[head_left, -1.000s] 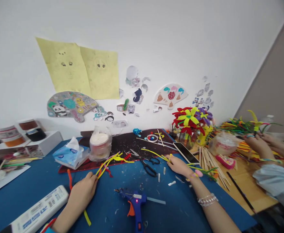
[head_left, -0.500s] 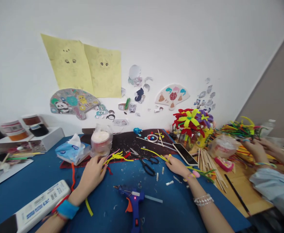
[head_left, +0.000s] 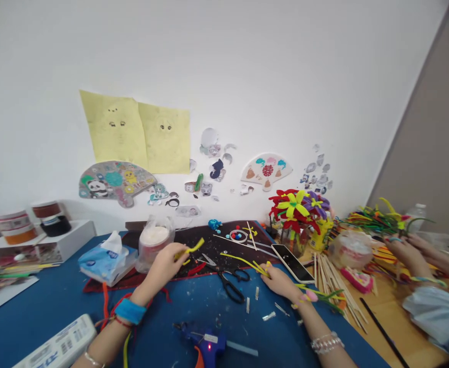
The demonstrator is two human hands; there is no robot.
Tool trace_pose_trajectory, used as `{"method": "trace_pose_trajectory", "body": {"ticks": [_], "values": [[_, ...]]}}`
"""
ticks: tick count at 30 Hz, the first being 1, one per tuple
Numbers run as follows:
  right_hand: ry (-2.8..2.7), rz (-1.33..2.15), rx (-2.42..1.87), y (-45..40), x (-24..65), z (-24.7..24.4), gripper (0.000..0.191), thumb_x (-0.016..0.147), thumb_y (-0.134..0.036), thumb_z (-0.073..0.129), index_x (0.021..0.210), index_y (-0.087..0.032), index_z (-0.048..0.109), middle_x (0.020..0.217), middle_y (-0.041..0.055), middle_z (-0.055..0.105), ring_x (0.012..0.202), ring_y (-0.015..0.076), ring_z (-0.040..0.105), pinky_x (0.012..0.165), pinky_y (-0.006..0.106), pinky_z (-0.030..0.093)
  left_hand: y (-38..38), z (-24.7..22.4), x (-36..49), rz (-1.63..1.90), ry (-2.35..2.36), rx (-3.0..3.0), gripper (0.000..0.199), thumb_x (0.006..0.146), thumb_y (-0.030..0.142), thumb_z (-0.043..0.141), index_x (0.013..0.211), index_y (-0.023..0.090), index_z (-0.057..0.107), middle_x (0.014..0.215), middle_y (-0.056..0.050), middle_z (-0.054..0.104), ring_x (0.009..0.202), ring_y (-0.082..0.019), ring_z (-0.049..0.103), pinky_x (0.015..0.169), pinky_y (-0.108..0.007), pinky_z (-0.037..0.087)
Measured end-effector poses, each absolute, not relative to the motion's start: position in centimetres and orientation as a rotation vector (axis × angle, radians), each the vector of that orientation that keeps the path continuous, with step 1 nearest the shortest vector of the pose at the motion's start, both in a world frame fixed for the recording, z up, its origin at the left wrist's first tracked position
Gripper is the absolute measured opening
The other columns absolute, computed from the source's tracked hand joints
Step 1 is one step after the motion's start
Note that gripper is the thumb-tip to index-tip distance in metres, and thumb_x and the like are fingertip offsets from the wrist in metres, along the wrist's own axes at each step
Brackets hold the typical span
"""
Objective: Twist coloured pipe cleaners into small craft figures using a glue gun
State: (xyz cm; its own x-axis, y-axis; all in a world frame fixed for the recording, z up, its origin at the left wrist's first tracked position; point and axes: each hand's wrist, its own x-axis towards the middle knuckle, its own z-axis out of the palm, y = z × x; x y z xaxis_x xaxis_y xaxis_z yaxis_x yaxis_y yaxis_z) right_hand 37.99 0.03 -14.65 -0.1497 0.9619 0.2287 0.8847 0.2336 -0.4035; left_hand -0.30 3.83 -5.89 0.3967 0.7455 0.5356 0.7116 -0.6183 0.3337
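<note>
Blue work mat (head_left: 55, 301), glue gun (head_left: 203, 340), scissors (head_left: 228, 289)

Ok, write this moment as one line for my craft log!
left hand: yellow pipe cleaner | right hand: longer yellow pipe cleaner | nearby: black-handled scissors | blue hot glue gun

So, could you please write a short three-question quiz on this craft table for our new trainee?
1. What does the left hand pinch? A) a yellow pipe cleaner B) a pair of scissors C) a tissue pack
2. True or false: the red light on the blue hot glue gun is lit.
3. Fill in the blank: the red, yellow and purple flowers beside the smartphone are made of ____.

Key: 1 A; 2 true; 3 pipe cleaners.
</note>
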Motion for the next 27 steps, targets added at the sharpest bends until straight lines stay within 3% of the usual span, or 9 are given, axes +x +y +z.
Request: {"method": "trace_pose_trajectory", "body": {"ticks": [4, 8, 11, 14, 16, 20, 24, 27], "values": [[-1.992, 0.14, -1.671, 0.0, 37.5, -14.8, 0.028, 0.079, -0.019, 0.045, 0.104, -0.02, 0.059, 0.097, 0.0064, 0.062, 0.096, 0.0206, 0.057, 0.088, 0.032, 0.041, 2.9, -3.1, -0.7, 1.272, 1.382, 2.172, 0.028, 0.076, 0.044, 0.06, 0.082, 0.017, 0.067, 0.083, -0.005, 0.07, 0.079, -0.021, 0.064, 0.073, -0.029, 0.049], [-1.863, 0.037, -1.615, -0.3, 37.1, -14.2, 0.034, 0.077, -0.024, 0.05, 0.11, -0.017, 0.057, 0.104, 0.0102, 0.059, 0.104, 0.0247, 0.051, 0.095, 0.039, 0.037, 2.5, -3.1, -0.5, 1.417, 1.3, 1.934, 0.029, 0.07, 0.043, 0.067, 0.077, 0.015, 0.065, 0.075, -0.005, 0.069, 0.073, -0.02, 0.064, 0.069, -0.029, 0.049], [-1.757, 0.002, -1.548, -0.6, 36.5, -12.9, 0.031, 0.078, -0.03, 0.051, 0.105, -0.017, 0.059, 0.105, 0.0107, 0.058, 0.105, 0.0253, 0.05, 0.096, 0.041, 0.036, 2.0, -3.7, 0.6, 1.357, 1.061, 1.641, 0.032, 0.068, 0.04, 0.07, 0.082, 0.012, 0.062, 0.068, -0.005, 0.068, 0.058, -0.016, 0.062, 0.057, -0.026, 0.049], [-1.64, 0.001, -1.498, -1.3, 34.6, -10.5, 0.031, 0.087, -0.034, 0.039, 0.103, -0.016, 0.057, 0.106, 0.0119, 0.058, 0.099, 0.023, 0.053, 0.086, 0.036, 0.042, 0.6, -3.7, 2.4, 1.248, 0.904, 1.523, 0.033, 0.068, 0.036, 0.071, 0.086, 0.011, 0.059, 0.061, -0.003, 0.065, 0.05, -0.013, 0.059, 0.052, -0.024, 0.049], [-1.618, 0.04, -1.46, -2.2, 32.2, -8.4, 0.036, 0.091, -0.036, 0.031, 0.105, -0.016, 0.057, 0.098, 0.0104, 0.06, 0.085, 0.0191, 0.057, 0.075, 0.03, 0.045, -0.6, -3.4, 3.5, 1.206, 0.808, 1.443, 0.034, 0.067, 0.033, 0.073, 0.087, 0.011, 0.058, 0.061, -0.003, 0.066, 0.053, -0.013, 0.061, 0.055, -0.023, 0.051], [-1.977, 0.399, -1.159, -4.2, 25.5, -3.5, 0.034, 0.092, -0.039, 0.036, 0.101, -0.017, 0.06, 0.077, 0.0014, 0.061, 0.07, 0.0127, 0.054, 0.065, 0.023, 0.041, -2.4, -2.8, 4.3, 1.257, 0.749, 1.308, 0.036, 0.064, 0.033, 0.076, 0.084, 0.013, 0.054, 0.068, -0.004, 0.067, 0.06, -0.015, 0.065, 0.058, -0.023, 0.053], [-2.218, 0.276, -1.066, -4.1, 20.6, 0.1, 0.038, 0.09, -0.043, 0.042, 0.068, -0.015, 0.055, 0.06, -0.004, 0.049, 0.059, 0.0085, 0.042, 0.061, 0.021, 0.032, -2.5, -2.4, 3.6, 1.362, 0.718, 1.273, 0.036, 0.065, 0.035, 0.074, 0.084, 0.013, 0.051, 0.071, -0.003, 0.064, 0.06, -0.014, 0.064, 0.056, -0.024, 0.054], [-2.19, 0.271, -1.084, -3.2, 19.4, 1.1, 0.039, 0.092, -0.041, 0.039, 0.064, -0.015, 0.049, 0.057, -0.0051, 0.045, 0.057, 0.0077, 0.039, 0.058, 0.021, 0.029, -2.1, -1.8, 2.5, 1.567, 0.8, 1.36, 0.039, 0.069, 0.036, 0.071, 0.093, 0.015, 0.048, 0.081, -0.003, 0.06, 0.062, -0.014, 0.062, 0.054, -0.026, 0.052]]}}
